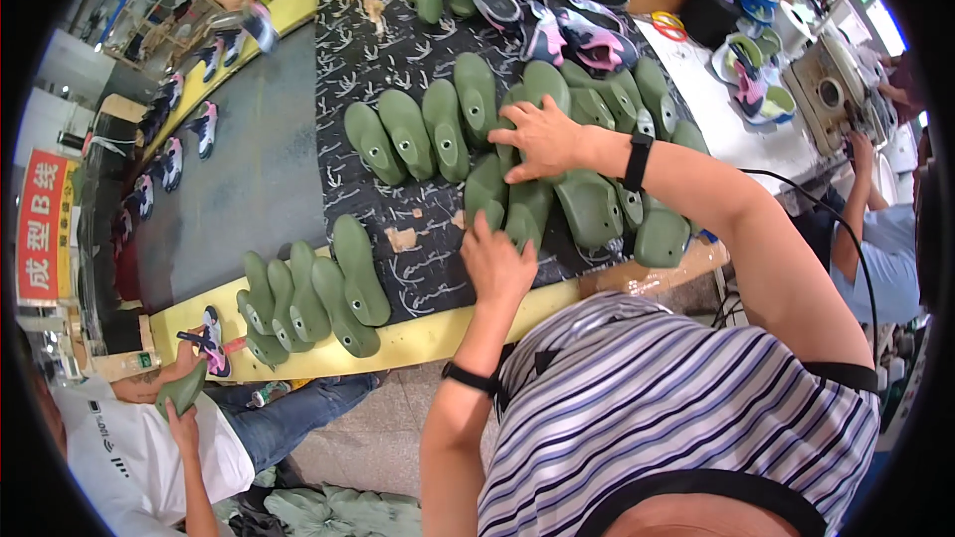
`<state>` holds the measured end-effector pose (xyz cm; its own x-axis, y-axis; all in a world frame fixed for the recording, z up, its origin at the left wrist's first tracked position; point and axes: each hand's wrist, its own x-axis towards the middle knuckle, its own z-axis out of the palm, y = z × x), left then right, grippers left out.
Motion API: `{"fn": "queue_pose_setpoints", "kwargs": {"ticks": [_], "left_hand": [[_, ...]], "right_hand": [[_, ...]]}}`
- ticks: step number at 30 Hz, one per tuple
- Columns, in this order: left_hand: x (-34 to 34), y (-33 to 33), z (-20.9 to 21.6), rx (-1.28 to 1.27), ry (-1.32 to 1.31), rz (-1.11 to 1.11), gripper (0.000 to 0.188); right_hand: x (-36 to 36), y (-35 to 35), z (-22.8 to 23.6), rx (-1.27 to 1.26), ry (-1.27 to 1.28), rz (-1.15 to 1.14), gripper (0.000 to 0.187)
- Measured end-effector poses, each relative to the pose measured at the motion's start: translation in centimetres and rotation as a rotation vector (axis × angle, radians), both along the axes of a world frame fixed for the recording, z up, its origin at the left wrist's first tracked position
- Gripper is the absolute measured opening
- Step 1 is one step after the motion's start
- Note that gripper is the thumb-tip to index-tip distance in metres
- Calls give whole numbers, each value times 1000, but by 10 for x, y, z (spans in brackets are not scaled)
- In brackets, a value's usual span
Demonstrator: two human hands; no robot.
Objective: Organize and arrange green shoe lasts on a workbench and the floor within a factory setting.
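Note:
Green shoe lasts, several of them, stand close together in rows on the black, chalk-marked belt (438, 229). My left hand (497, 264) is at the near row, its fingers curled over the near end of a shoe last (485, 184), with another last (527, 207) against its thumb side. Farther up, my right hand (542, 139) reaches in from the right. Its fingers and thumb are bent around a last (509, 154) in the middle of the group, and the palm hides part of it. Taller lasts (476, 89) stand just left of it.
A smaller group of lasts (353, 278) stands on the yellow edge at left. Sports shoes (557, 20) are heaped at the far end. At lower left a co-worker (149, 438) holds a last (181, 388). Red-handled scissors (668, 26) lie on the white table (716, 129). Another person is at right.

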<state>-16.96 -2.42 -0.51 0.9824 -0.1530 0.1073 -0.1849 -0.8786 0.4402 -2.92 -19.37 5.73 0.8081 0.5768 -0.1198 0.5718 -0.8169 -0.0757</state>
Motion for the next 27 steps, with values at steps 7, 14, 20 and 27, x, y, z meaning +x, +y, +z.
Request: {"fn": "queue_pose_setpoints", "kwargs": {"ticks": [7,14,20,27], "left_hand": [[-53,106,0,89,-72,186,39],[-51,110,-4,62,-85,390,42],[-56,125,-9,-70,-120,353,43],[-65,119,-13,-24,-108,336,41]], "right_hand": [[1,-1,-18,51,0,99,67],[23,100,-13,194,412,65,49],[30,199,-80,1,543,161,60],[40,181,-75,122,1109,42,48]]}}
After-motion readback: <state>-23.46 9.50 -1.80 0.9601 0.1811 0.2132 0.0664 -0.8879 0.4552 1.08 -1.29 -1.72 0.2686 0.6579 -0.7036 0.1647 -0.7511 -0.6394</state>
